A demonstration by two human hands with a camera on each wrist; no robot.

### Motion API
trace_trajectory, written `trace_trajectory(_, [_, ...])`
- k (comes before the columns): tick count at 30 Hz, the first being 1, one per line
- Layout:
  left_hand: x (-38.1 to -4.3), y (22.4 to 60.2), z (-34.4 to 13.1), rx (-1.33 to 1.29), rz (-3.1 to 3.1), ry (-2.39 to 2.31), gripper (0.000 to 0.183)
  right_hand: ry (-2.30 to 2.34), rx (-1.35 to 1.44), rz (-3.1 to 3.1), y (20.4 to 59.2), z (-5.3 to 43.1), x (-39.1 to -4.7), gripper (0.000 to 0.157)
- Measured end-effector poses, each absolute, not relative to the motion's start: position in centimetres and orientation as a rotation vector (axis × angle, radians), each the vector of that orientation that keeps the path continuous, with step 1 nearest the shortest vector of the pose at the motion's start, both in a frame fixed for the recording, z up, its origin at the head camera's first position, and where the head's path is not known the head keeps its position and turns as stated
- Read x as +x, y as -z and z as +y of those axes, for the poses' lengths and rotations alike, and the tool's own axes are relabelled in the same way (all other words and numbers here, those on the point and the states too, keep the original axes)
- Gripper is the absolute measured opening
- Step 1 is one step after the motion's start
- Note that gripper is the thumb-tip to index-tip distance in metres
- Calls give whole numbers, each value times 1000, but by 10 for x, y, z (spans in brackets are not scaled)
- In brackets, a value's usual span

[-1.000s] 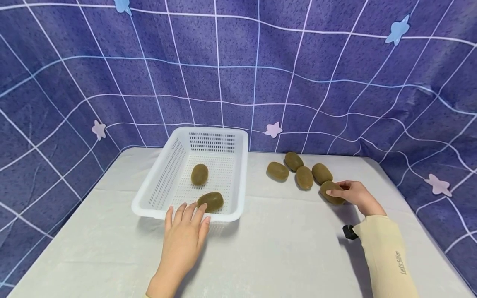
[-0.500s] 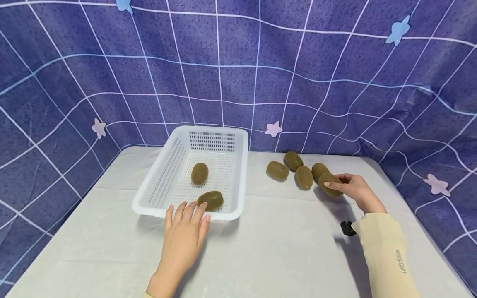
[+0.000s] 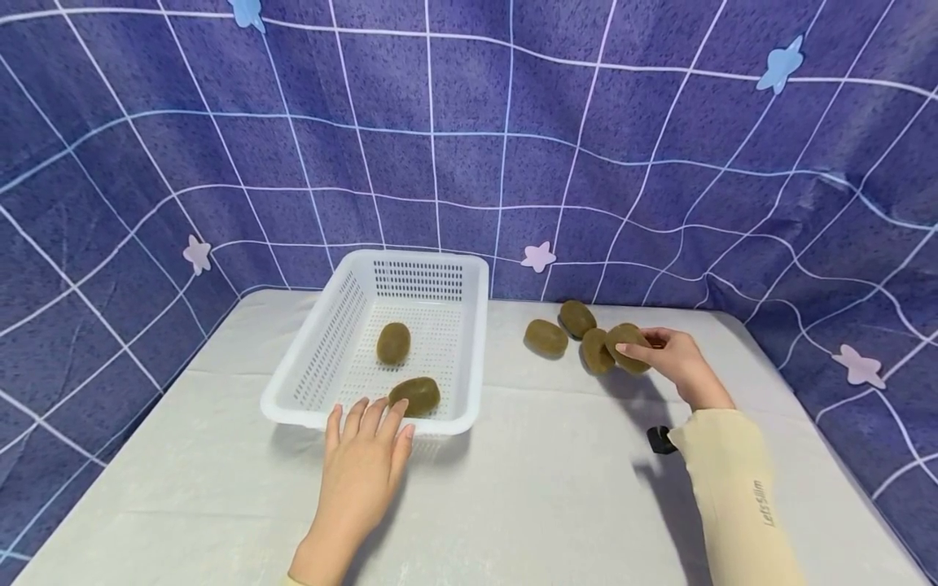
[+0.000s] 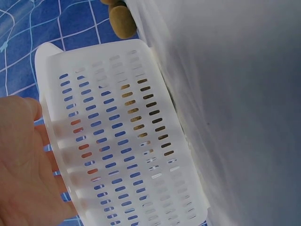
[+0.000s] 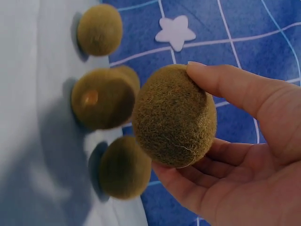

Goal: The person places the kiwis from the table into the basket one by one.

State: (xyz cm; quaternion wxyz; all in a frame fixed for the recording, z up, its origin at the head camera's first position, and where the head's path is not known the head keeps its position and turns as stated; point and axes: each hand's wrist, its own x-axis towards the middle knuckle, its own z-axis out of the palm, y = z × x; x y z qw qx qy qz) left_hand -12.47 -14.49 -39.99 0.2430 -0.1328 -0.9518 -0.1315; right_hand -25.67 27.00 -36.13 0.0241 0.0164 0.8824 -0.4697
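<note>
- Head cam: your R hand (image 3: 677, 358) pinched a brown, fuzzy, oval kiwi (image 3: 625, 346), w/ loose kiwis (image 3: 545, 337) to its left. Your L hand (image 3: 362, 472) lay w/ fingers spread over the near rim of a white, perforated plastic basket (image 3: 479, 342); two kiwis (image 3: 393, 343) sat inside. Step was prob. the pick-up; next move seemed to call for clearing the neighbours, then going left. Bare white cloth (image 3: 542, 472) btwn gave room; the basket's right rim was the edge to clear.
- L wrist cam: fingers inside rim, palm outside; no kiwi in that hand.
- R wrist cam: thumb & fingers opposed on the kiwi, off the cloth; four others nearby.
</note>
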Motion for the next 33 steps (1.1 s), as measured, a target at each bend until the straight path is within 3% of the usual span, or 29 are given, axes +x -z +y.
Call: trace_trajectory(33, [-125,401,-145,-367,-2593,356,43,1684,-124,2555,312,153,-293,54])
